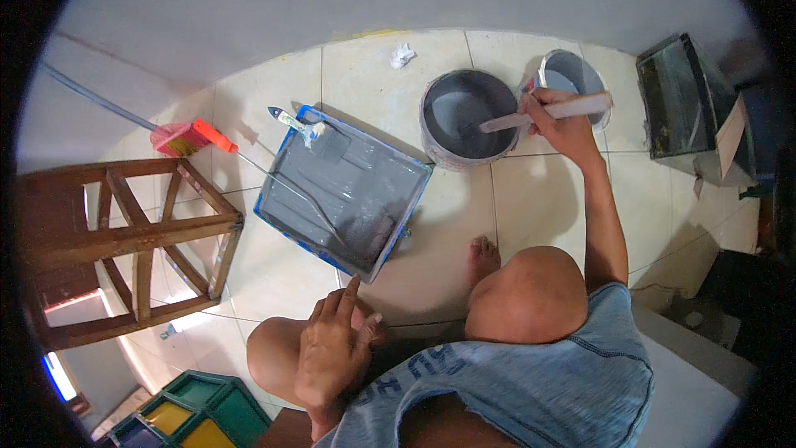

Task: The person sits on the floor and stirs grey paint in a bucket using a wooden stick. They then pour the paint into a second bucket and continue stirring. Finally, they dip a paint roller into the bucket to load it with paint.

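Observation:
My right hand [550, 121] is closed around a flat wooden stick [506, 122]. The stick's lower end dips into a round bucket [431, 149] with dark grey paint inside. Behind that hand stands a second, whitish bucket [599, 83], its contents light grey. My left hand [333, 347] lies over my left knee with its fingers stretched out, holding nothing. Just past its fingertips is the near corner of a blue-rimmed paint tray [286, 259] coated in grey. A paint roller [222, 140] with an orange handle lies across the tray, its grey-covered head at the near end. A paintbrush [290, 121] rests over the far left corner.
A brown wooden stool [124, 241] lies at the left, with a pink broom [177, 139] behind it. Crumpled white paper [402, 56] sits near the grey wall. A dark glass-sided box [676, 104] stands at the right. A green and yellow crate [186, 411] is at the lower left.

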The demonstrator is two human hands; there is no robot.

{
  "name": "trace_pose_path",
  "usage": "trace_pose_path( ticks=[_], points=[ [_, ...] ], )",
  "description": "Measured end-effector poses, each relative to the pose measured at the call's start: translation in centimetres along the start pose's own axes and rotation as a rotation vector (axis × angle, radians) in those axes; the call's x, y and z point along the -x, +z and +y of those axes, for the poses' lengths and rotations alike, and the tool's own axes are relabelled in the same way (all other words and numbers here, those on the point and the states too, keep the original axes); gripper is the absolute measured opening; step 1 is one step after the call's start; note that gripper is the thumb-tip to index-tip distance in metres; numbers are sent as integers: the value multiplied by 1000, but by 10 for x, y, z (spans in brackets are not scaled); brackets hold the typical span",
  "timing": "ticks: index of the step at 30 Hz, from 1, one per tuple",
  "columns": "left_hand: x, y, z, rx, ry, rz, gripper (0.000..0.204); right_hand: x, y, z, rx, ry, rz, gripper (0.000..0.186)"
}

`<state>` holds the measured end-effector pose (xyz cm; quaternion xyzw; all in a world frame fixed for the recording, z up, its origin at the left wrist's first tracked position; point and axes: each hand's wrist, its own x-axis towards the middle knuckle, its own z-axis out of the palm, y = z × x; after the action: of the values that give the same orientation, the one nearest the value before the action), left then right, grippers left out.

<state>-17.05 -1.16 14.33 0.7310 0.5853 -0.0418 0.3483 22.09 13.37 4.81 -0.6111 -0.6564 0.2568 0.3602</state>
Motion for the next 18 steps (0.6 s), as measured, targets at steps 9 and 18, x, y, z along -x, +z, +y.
trace_pose_path(
  ticks=[9,18],
  points=[
    [-12,8,-3,-83,-131,-31,53,14,-16,30,-177,282,-150,33],
    [-23,12,8,-122,-148,-74,54,79,-90,205,74,490,643,50]
  ],
)
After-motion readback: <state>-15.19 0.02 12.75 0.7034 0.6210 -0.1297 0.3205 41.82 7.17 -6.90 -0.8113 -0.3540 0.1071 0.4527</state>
